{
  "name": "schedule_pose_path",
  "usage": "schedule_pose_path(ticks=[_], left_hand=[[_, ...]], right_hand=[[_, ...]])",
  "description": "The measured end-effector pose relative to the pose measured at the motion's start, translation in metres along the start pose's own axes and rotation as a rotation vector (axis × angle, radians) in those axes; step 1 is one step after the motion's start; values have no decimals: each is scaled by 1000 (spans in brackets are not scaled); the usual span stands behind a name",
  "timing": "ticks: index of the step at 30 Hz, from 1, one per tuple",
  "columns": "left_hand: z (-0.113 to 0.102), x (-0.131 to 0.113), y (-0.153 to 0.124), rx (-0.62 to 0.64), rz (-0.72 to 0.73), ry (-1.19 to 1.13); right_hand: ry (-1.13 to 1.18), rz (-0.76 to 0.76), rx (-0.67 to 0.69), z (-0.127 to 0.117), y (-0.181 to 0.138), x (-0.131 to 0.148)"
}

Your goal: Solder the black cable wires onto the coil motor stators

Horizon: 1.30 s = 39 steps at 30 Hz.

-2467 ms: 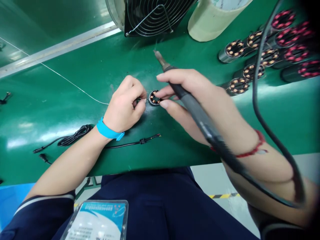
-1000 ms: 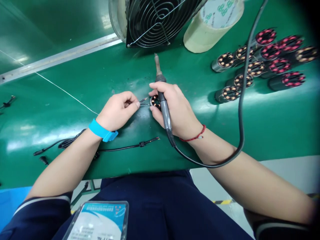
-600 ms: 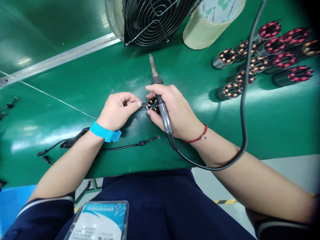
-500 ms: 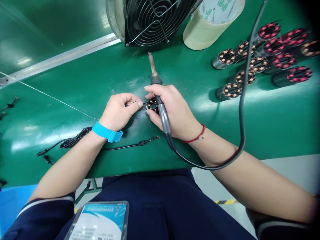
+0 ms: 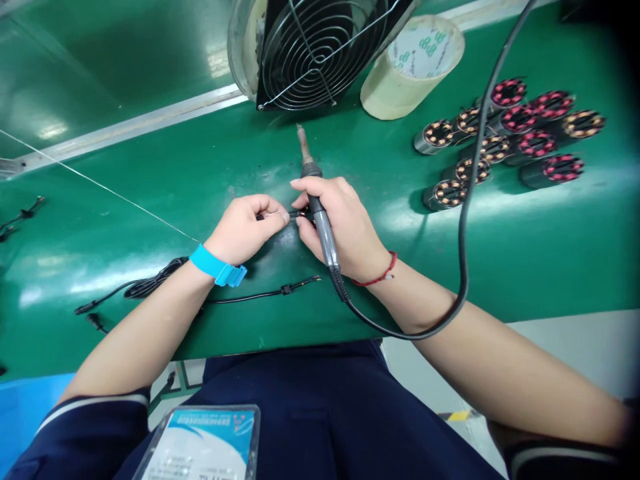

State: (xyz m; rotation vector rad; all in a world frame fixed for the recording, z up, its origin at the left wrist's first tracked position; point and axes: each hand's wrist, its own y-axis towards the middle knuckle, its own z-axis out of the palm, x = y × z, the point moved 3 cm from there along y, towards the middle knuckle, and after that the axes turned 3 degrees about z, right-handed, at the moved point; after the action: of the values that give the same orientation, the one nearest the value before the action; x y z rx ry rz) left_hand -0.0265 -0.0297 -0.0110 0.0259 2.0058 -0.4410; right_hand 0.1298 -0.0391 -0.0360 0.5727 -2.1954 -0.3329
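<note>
My left hand [image 5: 246, 228], with a blue wrist strap [image 5: 216, 265], pinches a thin wire [image 5: 273, 214] between thumb and forefinger on the green bench [image 5: 150, 200]. My right hand [image 5: 345, 227] holds a soldering iron [image 5: 316, 203] along its fingers, tip pointing away toward the fan. Its fingertips also close round a small wound stator [image 5: 304, 214], now mostly hidden between the two hands. The wire end meets the stator there.
A wire-guarded fan [image 5: 320, 50] and a roll of tape [image 5: 413, 63] stand at the back. Several wound stators [image 5: 500, 140] lie at the right. A black lead [image 5: 265, 291] and coiled cable [image 5: 150, 283] lie near the front edge. The iron's cord [image 5: 465, 220] loops rightward.
My right hand has turned the iron from slanting across the wrist to pointing away. Both hands closed in together, and the stator that showed between them is now nearly covered.
</note>
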Motion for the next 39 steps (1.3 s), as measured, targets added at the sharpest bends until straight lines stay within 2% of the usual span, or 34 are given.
schedule_pose_path(ticks=[9, 14, 17, 19, 23, 27, 30, 32, 34, 36, 39], left_hand=[[1, 3, 0, -51, -17, 29], [-1, 2, 3, 17, -4, -101], [1, -1, 3, 62, 64, 91], [3, -3, 2, 41, 147, 233], [-5, 3, 8, -133, 208, 291], [-37, 18, 20, -454, 193, 232], [-60, 21, 21, -693, 241, 165], [-63, 18, 17, -771, 255, 7], [-53, 15, 12, -697, 230, -288], [-35, 10, 8, -530, 178, -595], [-9, 4, 1, -298, 124, -736]], right_hand=[[33, -13, 20, 1, 1, 0], [23, 40, -7, 0, 4, 2], [87, 104, -21, 0, 6, 2], [141, 129, -28, 1, 6, 1], [239, 156, -71, -1, 5, -1], [235, 162, -114, -7, 2, -3], [227, 144, -122, -11, 0, -4], [232, 120, -121, -11, -1, -3], [252, 95, -115, -11, -1, -1], [292, 78, -107, -10, -1, 1], [360, 79, -80, -7, 0, 3]])
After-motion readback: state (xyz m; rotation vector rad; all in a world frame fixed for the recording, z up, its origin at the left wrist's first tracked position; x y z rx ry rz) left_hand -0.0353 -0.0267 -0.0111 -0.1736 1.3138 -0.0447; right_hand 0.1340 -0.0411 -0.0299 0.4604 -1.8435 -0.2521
